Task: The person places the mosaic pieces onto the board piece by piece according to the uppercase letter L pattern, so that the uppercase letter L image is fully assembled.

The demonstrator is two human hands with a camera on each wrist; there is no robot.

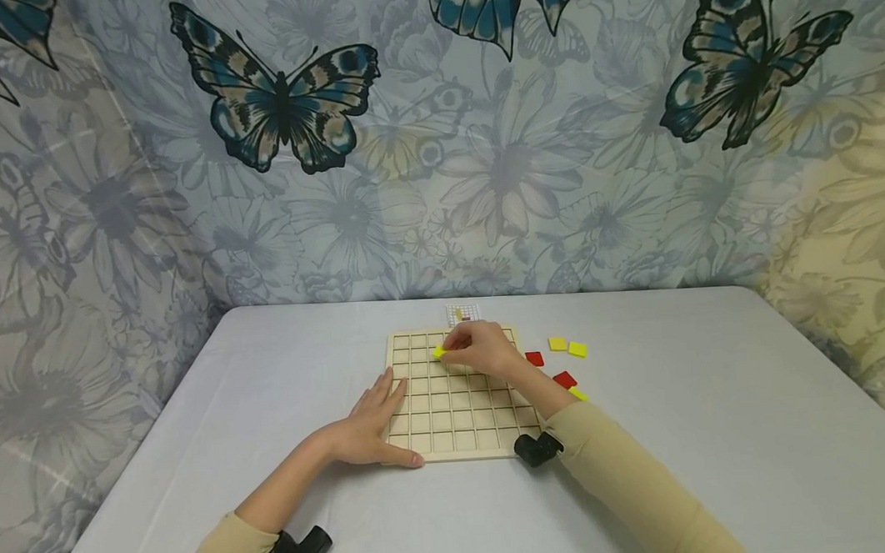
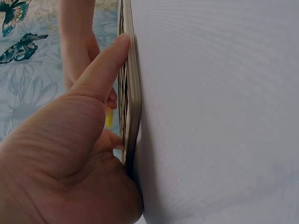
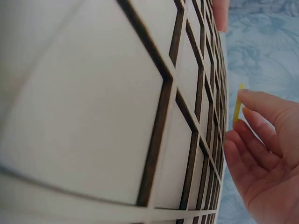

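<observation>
A pale wooden grid board (image 1: pixel 450 420) with square cells lies on the table. Over its far part, my right hand (image 1: pixel 480 347) pinches a thin yellow square tile (image 1: pixel 438 353) between thumb and fingers. The right wrist view shows that tile (image 3: pixel 238 103) edge-on, just above the grid. At the board's left edge rests my left hand (image 1: pixel 368 426), fingers spread and straight, with the thumb along the near edge. In the left wrist view the left thumb (image 2: pixel 105 65) touches the board's side (image 2: pixel 134 88). No tile is visible in the left hand.
Right of the board lie a red tile (image 1: pixel 534 358), two yellow tiles (image 1: pixel 557 344), and another red tile (image 1: pixel 565 379) overlapping a yellow one (image 1: pixel 578 393). A small printed grid card (image 1: pixel 463 314) sits behind the board. Butterfly-patterned cloth (image 1: pixel 498 182) hangs behind the white table (image 1: pixel 289 351).
</observation>
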